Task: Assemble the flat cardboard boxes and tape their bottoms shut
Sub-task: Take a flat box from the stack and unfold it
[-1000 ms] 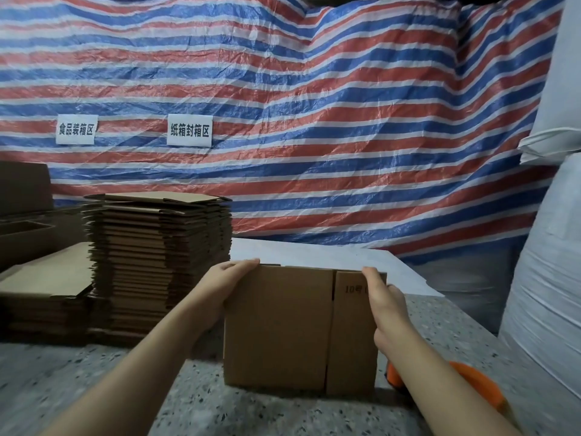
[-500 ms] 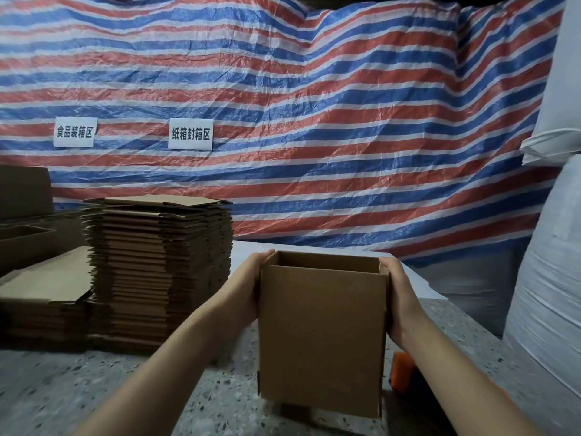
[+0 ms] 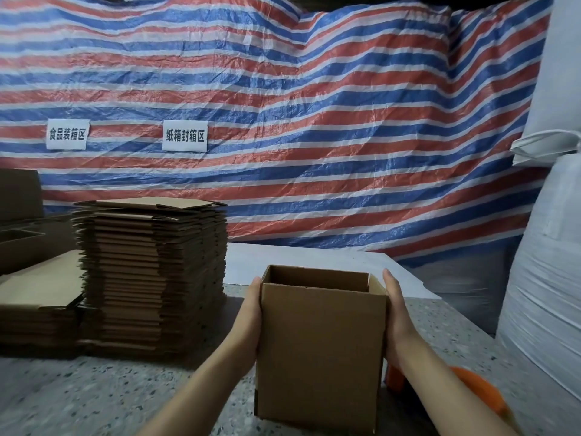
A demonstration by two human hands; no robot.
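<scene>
Cartons at far left: brown box [image 3: 19, 196] against striped tarp [image 3: 314, 121], w/ open-topped box [image 3: 22, 243] just in front, interior dark, contents can't tell. Nearer, low pile of flat cardboard [image 3: 37, 297] on speckled table [image 3: 94, 398]. Just right of it, tall stack of flat boxes [image 3: 154, 278], touching or nearly touching low pile, top sheet slightly askew. Two white labels on tarp behind: left label [image 3: 67, 134], right label [image 3: 185, 135], Chinese print. White sheet [image 3: 314, 265] lying on far part of table, behind opened box.

Center-right, near: left hand [image 3: 251, 309] flat on left wall of box [image 3: 320, 350], fingers straight, pressing, not curled round anything. Box squared up into upright tube, top open; inside only far wall and right wall visible, nothing seen in it, bottom hidden so flaps there can't tell. Box bottom edge at or just above table, near edge. Right hand [image 3: 396, 313] flat on right wall, fingers straight and pointing away, pressing same as left.

Right of box, low: orange tape dispenser [image 3: 471, 385] on table, partly hidden by right forearm. Far right: big white woven sacks [image 3: 547, 278] stacked upright, closed, contents unseen.
</scene>
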